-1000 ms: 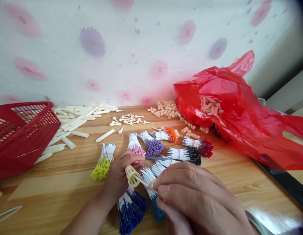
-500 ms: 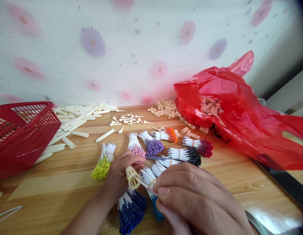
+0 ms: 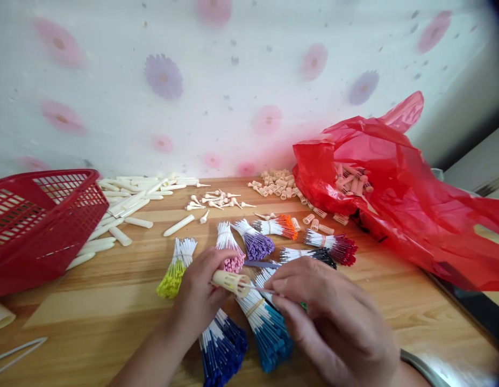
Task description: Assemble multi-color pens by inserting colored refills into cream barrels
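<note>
two hands meet low in the head view, the only view there is. your left hand (image 3: 201,293) is closed around a cream slotted holder (image 3: 232,281), lying nearly level with its open end toward the right. your right hand (image 3: 334,322) pinches narrow on a thin refill stick (image 3: 262,290) whose end sits at the holder's mouth; whether it has entered yet is too small to tell. both are held just above the wooden table (image 3: 112,301), over the light blue bundle (image 3: 269,333).

to do this well, i judge you should keep the holder steady and level, line the stick up with one slot before you push, and grip close to its tip so it does not bend. ease off if it snags on the rim.

counted: nine tied bundles of refills show — yellow bundle (image 3: 172,269), pink bundle (image 3: 231,250), purple bundle (image 3: 255,242), orange bundle (image 3: 279,226), dark red bundle (image 3: 334,244), black bundle (image 3: 309,255), light blue, dark blue bundle (image 3: 221,352), and a white-ended one partly hidden by your hands. one red basket (image 3: 35,226) stands at the left, one red bag (image 3: 394,188) at the right. the cream tubes (image 3: 124,207), small cones (image 3: 217,200) and loose holders (image 3: 279,185) lie in heaps too dense to count.
</note>
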A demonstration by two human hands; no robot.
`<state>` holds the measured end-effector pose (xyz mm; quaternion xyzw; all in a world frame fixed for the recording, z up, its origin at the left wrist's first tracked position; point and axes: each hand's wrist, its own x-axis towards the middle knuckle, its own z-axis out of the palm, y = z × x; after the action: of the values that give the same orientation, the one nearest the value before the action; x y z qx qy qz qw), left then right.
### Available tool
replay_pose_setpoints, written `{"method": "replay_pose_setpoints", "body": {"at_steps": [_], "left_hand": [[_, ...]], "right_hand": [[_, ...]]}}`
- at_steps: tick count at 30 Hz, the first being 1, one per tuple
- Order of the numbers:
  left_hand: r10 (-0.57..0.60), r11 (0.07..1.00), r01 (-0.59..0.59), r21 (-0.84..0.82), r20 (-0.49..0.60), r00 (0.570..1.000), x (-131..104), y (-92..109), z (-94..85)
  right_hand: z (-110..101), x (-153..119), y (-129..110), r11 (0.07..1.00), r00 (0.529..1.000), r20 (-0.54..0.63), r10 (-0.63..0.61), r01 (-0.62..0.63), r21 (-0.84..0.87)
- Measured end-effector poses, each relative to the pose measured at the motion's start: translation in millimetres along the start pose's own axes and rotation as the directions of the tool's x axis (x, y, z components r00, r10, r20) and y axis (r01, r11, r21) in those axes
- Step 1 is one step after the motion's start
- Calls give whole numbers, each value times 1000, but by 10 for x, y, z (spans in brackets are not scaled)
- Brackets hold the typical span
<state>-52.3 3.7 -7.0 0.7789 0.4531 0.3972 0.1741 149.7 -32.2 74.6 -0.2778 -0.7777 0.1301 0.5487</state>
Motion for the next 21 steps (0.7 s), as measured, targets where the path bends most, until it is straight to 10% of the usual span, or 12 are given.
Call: {"method": "replay_pose_setpoints", "body": {"at_steps": [21], "left_hand": [[160,979,-152,139,-47,986,-10,145,-134]], "right_hand": [[117,-104,356,976,992,115,-50,73,-204]]}}
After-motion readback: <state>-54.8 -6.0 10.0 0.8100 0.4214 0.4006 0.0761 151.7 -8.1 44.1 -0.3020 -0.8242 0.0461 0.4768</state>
